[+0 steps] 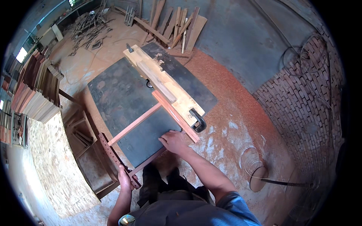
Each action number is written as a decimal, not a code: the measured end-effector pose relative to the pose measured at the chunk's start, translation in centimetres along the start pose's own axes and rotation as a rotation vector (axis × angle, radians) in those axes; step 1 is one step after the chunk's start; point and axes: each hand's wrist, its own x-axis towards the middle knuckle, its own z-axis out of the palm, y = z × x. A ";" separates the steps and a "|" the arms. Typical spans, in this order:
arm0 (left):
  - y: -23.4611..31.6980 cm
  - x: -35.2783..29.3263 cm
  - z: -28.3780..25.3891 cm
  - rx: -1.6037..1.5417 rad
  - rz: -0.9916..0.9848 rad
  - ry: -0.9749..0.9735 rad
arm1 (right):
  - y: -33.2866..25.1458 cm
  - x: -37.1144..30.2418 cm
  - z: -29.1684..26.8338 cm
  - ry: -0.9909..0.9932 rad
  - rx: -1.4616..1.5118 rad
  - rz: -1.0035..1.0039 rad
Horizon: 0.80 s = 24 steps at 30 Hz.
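A wooden frame lies over the dark flat machine table. It has two long side rails joined by two crosspieces. Its pale reddish right rail runs along the light wooden fence. The darker left rail, with a row of small holes, sits just past the table's left edge. My left hand is closed around the near end of this rail. My right hand is closed over the near crosspiece, close to the right rail; its palm side is hidden.
Black clamps, one at the fence's near end and another at its far end, sit on the fence. Stacked boards stand at left, beside a pale sheet-topped bench. Planks lean on the far wall; a round fan-like object is at right.
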 end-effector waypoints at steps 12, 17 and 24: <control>2.1 2.6 -0.3 -0.033 -0.251 0.013 | -0.5 3.5 1.6 0.151 -0.049 0.107; 3.9 3.3 0.6 -0.033 -0.248 0.041 | -0.3 5.2 2.3 0.184 -0.032 0.081; 5.2 5.6 0.6 -0.004 -0.229 0.066 | 0.2 7.5 3.6 0.206 0.000 0.049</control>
